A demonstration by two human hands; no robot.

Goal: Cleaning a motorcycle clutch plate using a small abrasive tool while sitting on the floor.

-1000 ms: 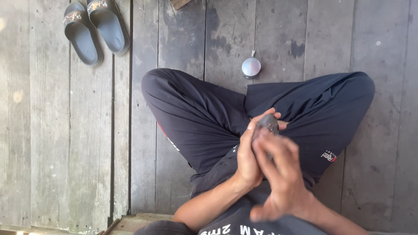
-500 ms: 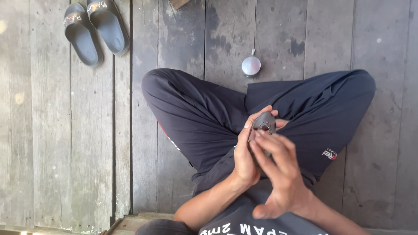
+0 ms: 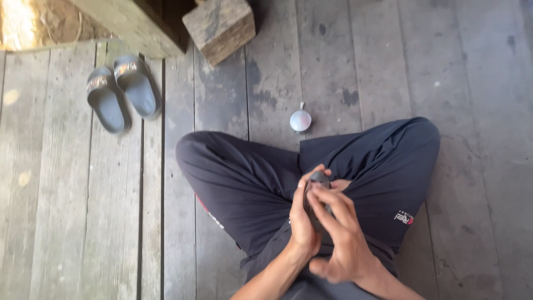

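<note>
The person wears loose dark navy trousers (image 3: 250,189). A small red and white logo (image 3: 404,217) is printed on the fabric, at four o'clock from the hands. Both forearms are bare, without sleeves, watch or rings.

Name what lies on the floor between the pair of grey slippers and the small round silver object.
In the head view, only bare grey floorboards separate the slippers from the round silver object.

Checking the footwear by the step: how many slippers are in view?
2. Both grey slippers lie side by side on the wooden floor at upper left: one further left, the other beside it, nearer the wooden block. None seems hidden.
</note>
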